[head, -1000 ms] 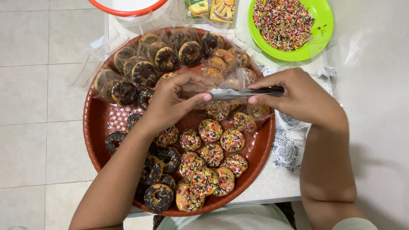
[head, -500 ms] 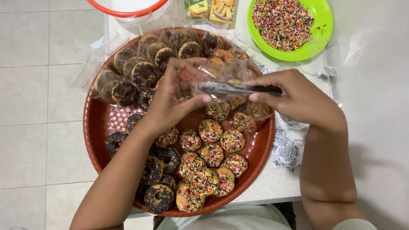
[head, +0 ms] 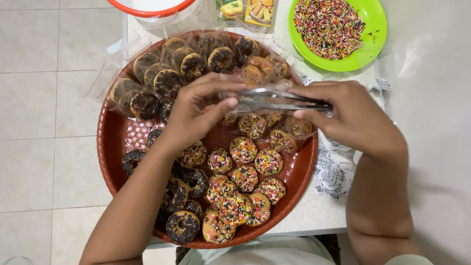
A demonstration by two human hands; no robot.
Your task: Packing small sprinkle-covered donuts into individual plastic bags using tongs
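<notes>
Hands (head: 274, 108) on tongs (head: 284, 102), yellow-green packets (head: 246, 10) above

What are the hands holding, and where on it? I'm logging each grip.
The right hand grips metal tongs at their dark handle end. The left hand pinches a clear plastic bag by its edge at the tongs' tips.
</notes>
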